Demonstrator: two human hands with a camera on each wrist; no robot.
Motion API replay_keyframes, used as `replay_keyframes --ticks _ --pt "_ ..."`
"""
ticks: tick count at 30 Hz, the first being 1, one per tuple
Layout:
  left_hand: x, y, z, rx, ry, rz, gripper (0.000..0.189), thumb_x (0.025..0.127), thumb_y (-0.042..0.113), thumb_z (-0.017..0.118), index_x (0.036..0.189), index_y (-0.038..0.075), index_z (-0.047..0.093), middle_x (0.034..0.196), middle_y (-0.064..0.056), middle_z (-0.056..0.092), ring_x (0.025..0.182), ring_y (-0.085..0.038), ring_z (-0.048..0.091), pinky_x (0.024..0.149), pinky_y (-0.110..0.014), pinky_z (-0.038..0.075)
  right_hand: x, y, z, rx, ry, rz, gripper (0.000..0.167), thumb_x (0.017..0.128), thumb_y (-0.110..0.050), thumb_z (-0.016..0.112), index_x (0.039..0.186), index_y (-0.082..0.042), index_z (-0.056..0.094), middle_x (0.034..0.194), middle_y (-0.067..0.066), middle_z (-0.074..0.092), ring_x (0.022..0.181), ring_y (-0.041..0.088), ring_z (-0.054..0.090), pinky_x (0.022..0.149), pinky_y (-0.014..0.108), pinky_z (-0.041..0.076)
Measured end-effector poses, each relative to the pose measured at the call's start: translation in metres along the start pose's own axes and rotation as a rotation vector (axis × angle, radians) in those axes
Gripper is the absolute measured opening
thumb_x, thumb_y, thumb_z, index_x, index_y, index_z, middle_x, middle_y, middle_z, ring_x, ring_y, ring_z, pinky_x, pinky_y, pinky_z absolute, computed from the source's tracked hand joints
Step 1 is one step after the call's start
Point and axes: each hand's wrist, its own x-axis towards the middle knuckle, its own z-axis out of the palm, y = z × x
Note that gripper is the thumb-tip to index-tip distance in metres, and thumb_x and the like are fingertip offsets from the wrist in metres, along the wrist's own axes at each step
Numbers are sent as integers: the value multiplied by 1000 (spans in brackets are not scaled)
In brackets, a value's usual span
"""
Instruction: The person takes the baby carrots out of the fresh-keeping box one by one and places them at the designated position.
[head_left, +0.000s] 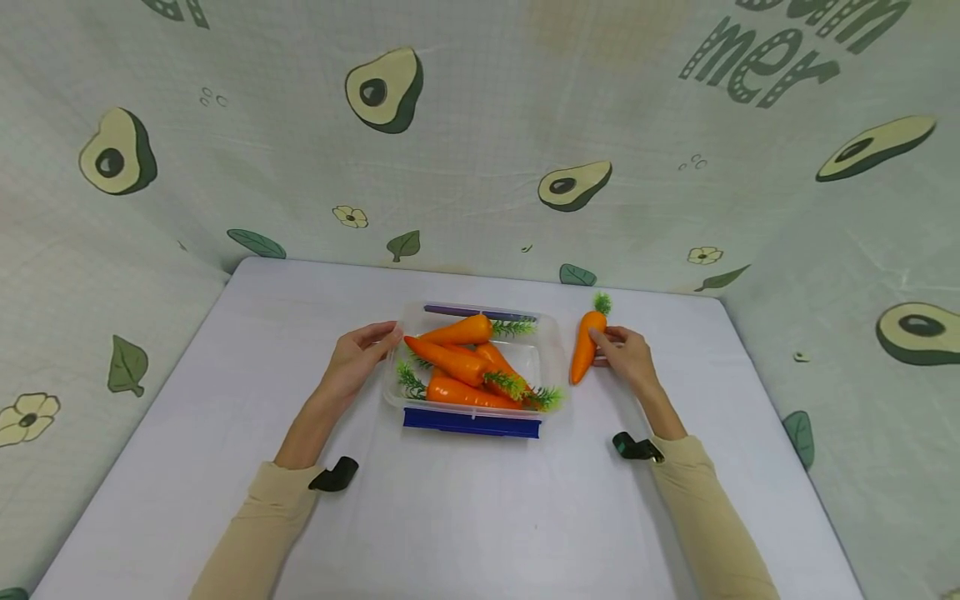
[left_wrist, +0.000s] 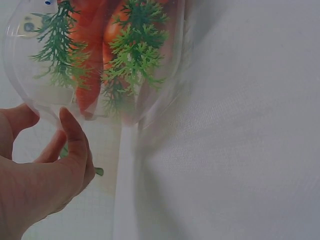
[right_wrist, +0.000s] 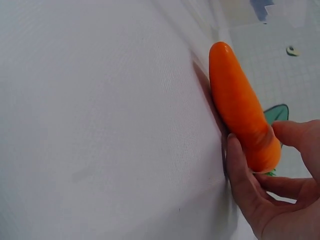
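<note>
A clear plastic container (head_left: 562, 367) stands mid-table with several toy carrots (head_left: 457, 365) with green tops in it. At its left end my left hand (head_left: 360, 354) holds the rim; in the left wrist view, the left hand (left_wrist: 50, 170) has thumb and fingertips on either side of the clear edge. To the right of the container lies one more toy carrot (head_left: 585, 346), its leafy top pointing away from me. My right hand (head_left: 622, 354) pinches this carrot near its thick end. Thumb and fingers of the right hand (right_wrist: 272, 180) grip the carrot (right_wrist: 240, 105) in the right wrist view.
Blue clip flaps (head_left: 471, 422) fold out along the container's near and far sides. Everything stands on a white-covered table (head_left: 465, 517). A cloth printed with avocados (head_left: 386, 90) hangs behind the table and at both sides.
</note>
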Motion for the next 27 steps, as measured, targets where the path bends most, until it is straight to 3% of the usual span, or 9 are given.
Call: replay_keyframes --ticks 4,11,15,21,27 --pt "0 0 0 1 -8 0 61 100 40 69 147 6 55 147 -13 54 122 -22 51 110 -33 42 -2 0 -2 -32 -4 8 72 105 -40 59 149 13 41 134 30 54 100 32 71 75 22 58" --pt "-1 1 -1 -11 -19 3 59 101 37 67 149 5 53 147 -13 53 119 -18 52 107 -30 44 -6 -4 -8 -74 -23 12 75 104 -41 60 150 15 37 137 31 52 89 23 75 76 24 59" --pt "0 1 -1 -4 -20 5 61 100 39 68 148 6 54 145 -13 54 117 -18 52 101 -23 45 -9 -5 -11 -143 -9 -11 75 104 -42 61 150 13 37 137 30 54 96 31 73 85 34 59" --pt "-2 3 -1 13 -21 2 63 100 42 68 149 6 53 147 -13 53 121 -21 51 107 -28 43 -16 -15 -16 -237 28 -94 68 104 -39 61 149 9 42 139 30 54 118 43 61 96 50 54" --pt "-2 3 -1 21 -30 -6 63 101 41 67 151 6 51 148 -14 52 123 -21 50 110 -32 42 -26 -33 -17 -301 64 -236 55 104 -27 63 142 10 51 134 32 56 115 47 59 95 55 53"
